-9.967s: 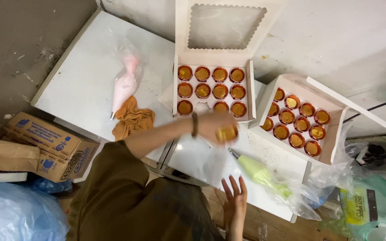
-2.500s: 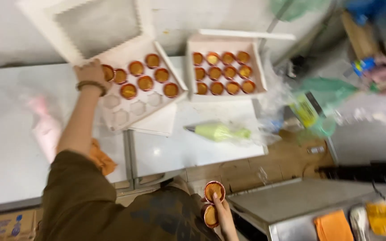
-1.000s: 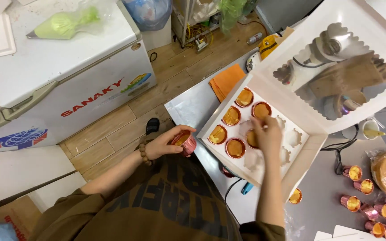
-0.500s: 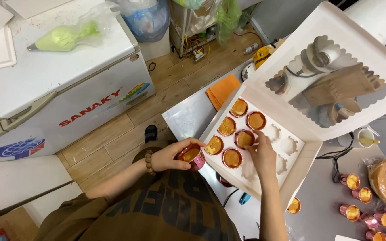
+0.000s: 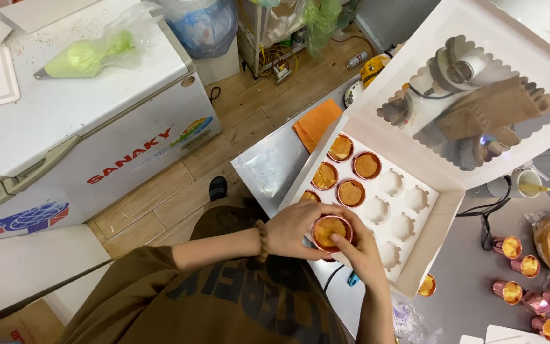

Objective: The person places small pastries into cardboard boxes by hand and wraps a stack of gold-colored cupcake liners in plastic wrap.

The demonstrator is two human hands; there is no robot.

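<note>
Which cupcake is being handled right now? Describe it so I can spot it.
Find the open white box on the steel counter. At its near corner, both hands, left and right, meet around one cupcake. It alone is lifted out, not sitting in a slot.

Bright, even light, soft shadows. Glare on the box lid's (image 5: 479,95) window and steel table (image 5: 472,299). Edges bend; the centre is sharp.
</note>
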